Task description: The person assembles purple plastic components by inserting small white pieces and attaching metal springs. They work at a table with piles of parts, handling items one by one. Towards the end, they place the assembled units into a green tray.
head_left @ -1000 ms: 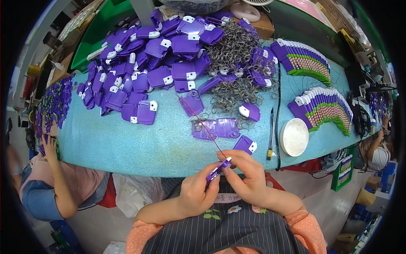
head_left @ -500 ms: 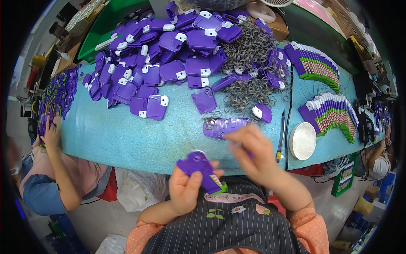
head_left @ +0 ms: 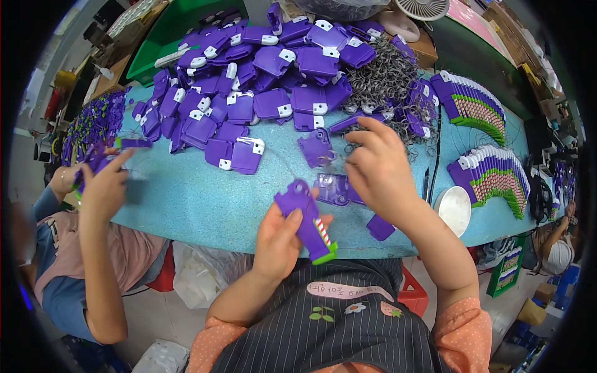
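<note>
Fingers of the left hand pinch a purple case near the table's edge, thumb on top, perhaps to hold it steady. The right hand is up over the table, its fingers loosely bent; I cannot tell if they hold anything. Wire rings and purple covers lie heaped close by, maybe for easy reaching.

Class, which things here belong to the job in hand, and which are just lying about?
Likely the job:
purple piece, in left hand
purple covers
grey coils, near right hand
rows of similar pieces

Likely just lying about:
fan
bowl
bag
</note>
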Action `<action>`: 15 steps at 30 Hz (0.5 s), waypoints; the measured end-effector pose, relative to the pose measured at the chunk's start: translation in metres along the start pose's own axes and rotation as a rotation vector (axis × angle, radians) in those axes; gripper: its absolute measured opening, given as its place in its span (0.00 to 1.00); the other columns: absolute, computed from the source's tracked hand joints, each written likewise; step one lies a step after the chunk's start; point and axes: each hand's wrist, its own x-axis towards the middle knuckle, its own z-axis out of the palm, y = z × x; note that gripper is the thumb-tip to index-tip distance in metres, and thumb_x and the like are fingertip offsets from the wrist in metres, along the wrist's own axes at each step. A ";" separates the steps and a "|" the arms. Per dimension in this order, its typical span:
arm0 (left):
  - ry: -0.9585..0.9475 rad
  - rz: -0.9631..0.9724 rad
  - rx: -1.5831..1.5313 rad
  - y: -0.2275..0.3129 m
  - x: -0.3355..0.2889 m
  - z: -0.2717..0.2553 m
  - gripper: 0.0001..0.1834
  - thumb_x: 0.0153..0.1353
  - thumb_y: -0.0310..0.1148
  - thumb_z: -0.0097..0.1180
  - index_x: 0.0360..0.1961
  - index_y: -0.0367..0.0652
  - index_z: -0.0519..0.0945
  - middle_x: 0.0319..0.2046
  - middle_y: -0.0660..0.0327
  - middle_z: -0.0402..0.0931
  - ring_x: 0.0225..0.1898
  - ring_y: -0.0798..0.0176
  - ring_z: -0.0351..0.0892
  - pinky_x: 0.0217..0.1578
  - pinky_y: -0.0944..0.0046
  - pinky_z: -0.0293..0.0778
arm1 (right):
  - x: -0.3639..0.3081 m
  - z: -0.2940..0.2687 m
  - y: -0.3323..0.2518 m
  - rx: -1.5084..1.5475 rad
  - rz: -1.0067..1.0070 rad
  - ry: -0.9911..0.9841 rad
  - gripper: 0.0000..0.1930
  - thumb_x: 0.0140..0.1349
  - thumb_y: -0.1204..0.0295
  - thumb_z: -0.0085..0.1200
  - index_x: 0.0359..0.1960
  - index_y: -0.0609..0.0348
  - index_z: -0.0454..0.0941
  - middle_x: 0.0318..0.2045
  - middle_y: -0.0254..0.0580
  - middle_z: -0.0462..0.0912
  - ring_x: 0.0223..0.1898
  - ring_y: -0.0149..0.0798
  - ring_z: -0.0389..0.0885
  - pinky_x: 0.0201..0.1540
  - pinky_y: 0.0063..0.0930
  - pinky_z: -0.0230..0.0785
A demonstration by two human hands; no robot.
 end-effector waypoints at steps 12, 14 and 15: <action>-0.060 0.129 0.105 0.001 0.029 0.047 0.19 0.66 0.31 0.42 0.56 0.35 0.63 0.55 0.46 0.69 0.45 0.54 0.79 0.42 0.59 0.79 | -0.058 -0.071 0.021 0.276 0.419 0.093 0.06 0.55 0.75 0.56 0.26 0.63 0.73 0.23 0.44 0.75 0.27 0.44 0.75 0.31 0.30 0.68; -0.069 0.061 0.109 -0.015 0.021 0.045 0.19 0.66 0.31 0.42 0.56 0.36 0.62 0.54 0.46 0.69 0.44 0.54 0.80 0.42 0.60 0.79 | -0.078 -0.077 0.021 0.498 0.517 0.174 0.05 0.58 0.76 0.55 0.28 0.65 0.73 0.26 0.41 0.77 0.29 0.34 0.76 0.33 0.23 0.67; -0.084 0.042 0.115 -0.019 0.018 0.044 0.20 0.66 0.31 0.43 0.57 0.36 0.61 0.55 0.44 0.67 0.44 0.54 0.79 0.41 0.59 0.80 | -0.092 -0.076 0.027 0.591 0.556 0.214 0.05 0.58 0.76 0.54 0.29 0.65 0.73 0.27 0.40 0.77 0.30 0.32 0.75 0.33 0.22 0.67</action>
